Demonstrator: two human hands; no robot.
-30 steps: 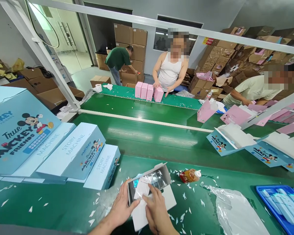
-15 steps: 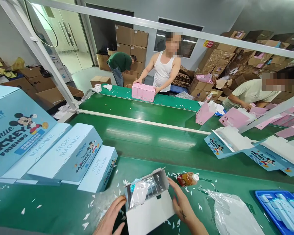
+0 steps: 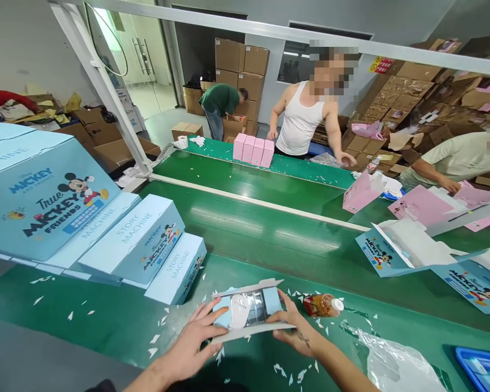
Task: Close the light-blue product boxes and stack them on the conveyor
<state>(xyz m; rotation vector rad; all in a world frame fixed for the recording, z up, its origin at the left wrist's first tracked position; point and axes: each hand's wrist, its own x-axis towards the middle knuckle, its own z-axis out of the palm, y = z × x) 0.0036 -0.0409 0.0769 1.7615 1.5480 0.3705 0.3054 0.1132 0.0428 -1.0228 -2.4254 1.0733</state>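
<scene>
On the left, printed light-blue boxes (image 3: pixel 133 231) are stacked and set in a slanting row on the green work surface (image 3: pixel 118 313), which is strewn with white scraps. To their right, the left end of an open box (image 3: pixel 255 329) is held by the left hand (image 3: pixel 198 335), its fingers spread over the end and front edge, the thumb set lower. The box is placed at the near middle of the surface; inside it, a white slip (image 3: pixel 240 311) and clear, shiny wrapping are seen between light-blue end flaps. Farther back, four pink boxes (image 3: pixel 253 150) are lined up on the far bench. The right end of the open box is held by the right hand (image 3: pixel 292 326), its fingers bent around the corner. Just beside that hand, a bottle (image 3: pixel 323 305) with a white cap is laid on its side. Farther right, a clear plastic sheet (image 3: pixel 396 354) is spread out, and a blue tray (image 3: pixel 473 351) is partly cut off by the picture's edge.
</scene>
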